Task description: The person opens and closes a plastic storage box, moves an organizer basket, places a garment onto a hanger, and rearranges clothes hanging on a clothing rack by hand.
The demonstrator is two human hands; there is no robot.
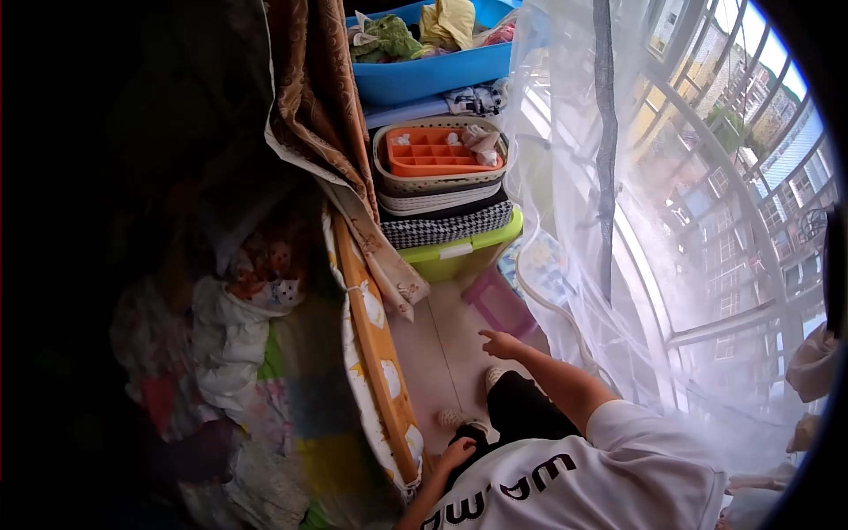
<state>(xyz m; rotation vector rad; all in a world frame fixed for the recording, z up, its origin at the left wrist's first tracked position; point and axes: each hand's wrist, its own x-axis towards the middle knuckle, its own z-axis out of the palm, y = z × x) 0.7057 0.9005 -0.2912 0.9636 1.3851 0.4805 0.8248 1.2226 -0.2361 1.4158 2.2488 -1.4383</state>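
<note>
The right hand is half open and looks empty, just below the pink plastic thing, near the middle. That looks light and stiff; its edge suits gripping. Left hand, bottom middle: can't tell.

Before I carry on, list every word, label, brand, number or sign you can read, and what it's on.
White shirt: large dark letters, upside down and distorted by folds; no certain reading.
Green box: no legible text.
Buildings outside: too small and blurred for any sign.
</note>
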